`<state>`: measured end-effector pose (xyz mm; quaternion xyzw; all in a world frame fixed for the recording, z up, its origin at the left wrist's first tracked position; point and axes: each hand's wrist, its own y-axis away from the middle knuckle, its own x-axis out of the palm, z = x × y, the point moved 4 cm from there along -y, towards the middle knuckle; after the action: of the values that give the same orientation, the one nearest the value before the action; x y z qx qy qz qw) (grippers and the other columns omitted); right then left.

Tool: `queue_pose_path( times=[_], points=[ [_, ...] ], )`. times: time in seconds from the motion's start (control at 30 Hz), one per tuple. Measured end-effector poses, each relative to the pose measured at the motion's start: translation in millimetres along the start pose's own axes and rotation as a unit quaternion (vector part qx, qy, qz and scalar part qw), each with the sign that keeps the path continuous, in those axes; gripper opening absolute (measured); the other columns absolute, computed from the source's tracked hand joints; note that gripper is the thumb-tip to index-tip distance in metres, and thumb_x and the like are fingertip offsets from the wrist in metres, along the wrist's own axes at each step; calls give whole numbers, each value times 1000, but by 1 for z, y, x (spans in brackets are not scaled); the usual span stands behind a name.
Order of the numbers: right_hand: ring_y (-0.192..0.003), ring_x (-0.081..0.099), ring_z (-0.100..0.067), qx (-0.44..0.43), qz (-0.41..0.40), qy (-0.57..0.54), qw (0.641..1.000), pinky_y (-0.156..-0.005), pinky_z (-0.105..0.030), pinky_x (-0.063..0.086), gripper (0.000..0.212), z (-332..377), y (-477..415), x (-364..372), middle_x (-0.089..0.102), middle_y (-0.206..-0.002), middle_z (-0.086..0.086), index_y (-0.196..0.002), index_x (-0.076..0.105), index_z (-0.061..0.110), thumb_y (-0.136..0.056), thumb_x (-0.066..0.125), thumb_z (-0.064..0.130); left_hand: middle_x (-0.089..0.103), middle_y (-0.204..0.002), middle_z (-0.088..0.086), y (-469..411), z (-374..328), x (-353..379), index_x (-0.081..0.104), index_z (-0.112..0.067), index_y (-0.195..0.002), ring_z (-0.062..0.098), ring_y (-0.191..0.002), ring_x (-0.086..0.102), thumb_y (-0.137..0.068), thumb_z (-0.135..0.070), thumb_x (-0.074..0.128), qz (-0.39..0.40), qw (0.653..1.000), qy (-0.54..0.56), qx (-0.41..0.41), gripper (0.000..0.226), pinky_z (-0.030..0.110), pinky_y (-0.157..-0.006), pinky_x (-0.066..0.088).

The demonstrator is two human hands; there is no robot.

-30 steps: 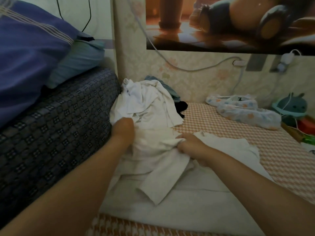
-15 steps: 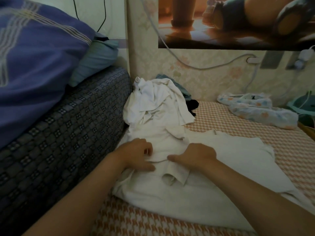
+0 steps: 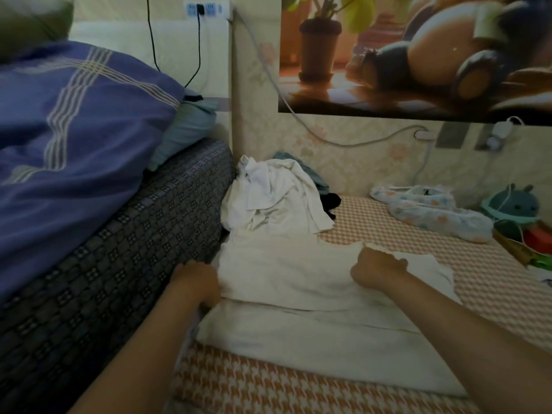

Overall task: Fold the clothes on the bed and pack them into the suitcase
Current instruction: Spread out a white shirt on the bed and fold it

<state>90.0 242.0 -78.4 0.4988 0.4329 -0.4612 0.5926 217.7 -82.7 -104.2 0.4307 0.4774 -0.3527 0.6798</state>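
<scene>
The soft white garment [image 3: 292, 282] lay flat on the houndstooth bed [image 3: 268, 386], stretched between both hands. Fingers of the left hand [image 3: 198, 282] curled round its left edge; those of the right hand [image 3: 378, 271] pinched the folded top layer.

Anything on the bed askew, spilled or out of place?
Nothing spilled or damaged. Only the crumpled heap of white clothes by the wall looks untidy, behind the white garment gripped by the left hand and right hand.

I see a home bedroom: beyond the fingers [image 3: 393, 260] a houndstooth-sheeted bed [image 3: 388, 225] carries a heap of clothes [image 3: 277, 201], left of them a striped duvet [image 3: 74, 130] tops a mattress [image 3: 134, 249], and above them hang a socket strip [image 3: 206, 8] and a cartoon poster [image 3: 418, 55].
</scene>
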Motion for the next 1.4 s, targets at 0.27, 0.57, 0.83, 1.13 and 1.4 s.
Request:
queue_pose_path(
  times=[0.27,0.57,0.83,1.13,1.4],
  points=[
    [-138,41,-25,-186,-1,-67,980,-115,-37,30,48,33,-21,46,43,-153,-3,-148,41,26,-101,43,18,56,-117,4,-42,-44,-21,64,-18,-111,22,-109,54,-87,7,42,-173,939,260,144,42,25,-86,42],
    [-114,47,-21,-178,31,77,980,-106,-42,32,38,35,-43,34,54,-112,5,-110,60,31,-74,70,36,39,-148,1,-93,-49,-3,37,-41,-145,28,-139,30,-95,-38,46,-88,980,133,115,51,41,-116,18],
    [-76,57,-18,-192,-115,-201,954,-65,-32,42,8,7,-53,4,62,-80,6,-81,60,29,-76,57,34,59,-102,1,-91,-49,-27,55,-29,-79,25,-108,45,-89,-35,39,-156,961,210,88,20,37,-91,31],
    [-94,56,-19,-189,-175,-51,965,-74,-29,38,40,-7,-79,24,59,-105,2,-121,57,27,-82,61,18,46,-99,-4,-107,-48,-34,57,-31,-106,24,-109,45,-84,-13,55,-282,939,174,91,28,38,-103,24],
    [-91,51,-20,-297,-275,-61,912,-80,-33,40,17,-29,-54,41,53,-96,4,-95,64,23,-78,67,26,55,-110,4,-100,-81,-15,62,-22,-112,29,-102,51,-70,-1,65,-369,904,91,195,46,39,-84,36]
  ],
)
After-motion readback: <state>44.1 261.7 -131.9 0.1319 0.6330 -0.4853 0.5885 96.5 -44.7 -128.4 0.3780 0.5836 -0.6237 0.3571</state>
